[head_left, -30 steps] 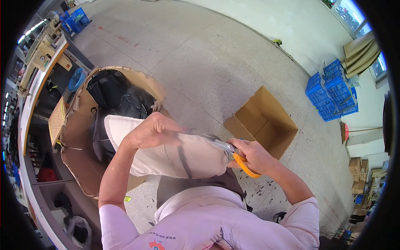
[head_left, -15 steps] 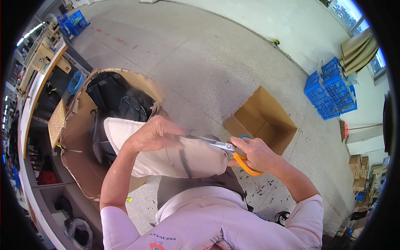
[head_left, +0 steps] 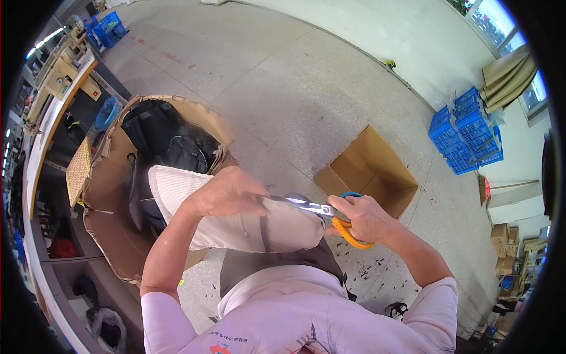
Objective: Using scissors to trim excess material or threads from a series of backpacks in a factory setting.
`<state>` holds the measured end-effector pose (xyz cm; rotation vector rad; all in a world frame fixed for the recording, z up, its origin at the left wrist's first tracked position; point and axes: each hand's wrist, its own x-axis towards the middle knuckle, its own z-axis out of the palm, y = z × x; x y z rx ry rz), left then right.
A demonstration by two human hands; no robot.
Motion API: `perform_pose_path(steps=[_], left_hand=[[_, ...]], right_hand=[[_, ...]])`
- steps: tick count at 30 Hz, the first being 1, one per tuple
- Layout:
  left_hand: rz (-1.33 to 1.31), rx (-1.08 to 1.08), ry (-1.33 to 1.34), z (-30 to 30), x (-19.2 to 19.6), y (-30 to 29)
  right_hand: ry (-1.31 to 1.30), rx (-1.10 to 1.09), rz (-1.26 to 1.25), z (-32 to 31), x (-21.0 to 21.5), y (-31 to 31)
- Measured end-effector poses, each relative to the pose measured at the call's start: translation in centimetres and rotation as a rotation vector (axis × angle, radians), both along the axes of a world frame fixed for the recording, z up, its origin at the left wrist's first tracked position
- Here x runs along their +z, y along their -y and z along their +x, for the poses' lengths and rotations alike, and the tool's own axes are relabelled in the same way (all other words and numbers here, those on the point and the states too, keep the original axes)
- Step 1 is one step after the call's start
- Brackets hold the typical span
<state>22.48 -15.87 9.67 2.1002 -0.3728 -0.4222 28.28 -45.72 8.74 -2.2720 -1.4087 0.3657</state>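
My left hand [head_left: 227, 192] grips the top of a beige padded fabric piece [head_left: 236, 227] with a white ribbed end, held flat across my lap. My right hand [head_left: 362, 215] is closed on orange-handled scissors [head_left: 330, 215], whose metal blades point left along the fabric's upper edge toward my left hand. A dark strap runs across the fabric near its middle.
A large open cardboard box [head_left: 109, 194] at my left holds black bags [head_left: 171, 144]. A smaller open cardboard box [head_left: 368, 168] stands on the concrete floor ahead right. Blue crates [head_left: 466, 133] sit far right. A shelf and workbench [head_left: 53, 106] line the left.
The fabric has shifted slightly right and lower on my lap. The scissors' blades have slid further left along its top edge, close to my left hand.
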Motion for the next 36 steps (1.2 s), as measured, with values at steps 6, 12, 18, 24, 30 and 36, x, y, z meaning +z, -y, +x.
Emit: perform_pose_path(steps=[6, 12, 18, 24, 30, 36], left_hand=[[0.046, -0.012, -0.002, 0.3, -0.4, 0.2], [0.059, -0.037, -0.012, 0.4, -0.1, 0.8], [-0.02, -0.052, 0.093, 0.6, -0.8, 1.0], [0.003, -0.044, 0.065, 0.6, -0.9, 0.6], [0.074, -0.024, 0.085, 0.9, -0.4, 1.8], [0.405, 0.109, 0.158, -0.5, 0.6, -2.9]], right_hand=[[-0.071, -0.043, 0.01, -0.4, -0.4, 0.1], [-0.026, -0.038, -0.04, -0.2, -0.1, -0.4], [-0.02, -0.019, -0.02, -0.1, -1.0, 0.5], [-0.339, -0.147, 0.046, 0.2, -0.4, -0.8], [-0.733, -0.32, 0.382, -0.9, -5.3, -3.8], [-0.962, -0.471, 0.527, -2.3, -4.8, -2.6]])
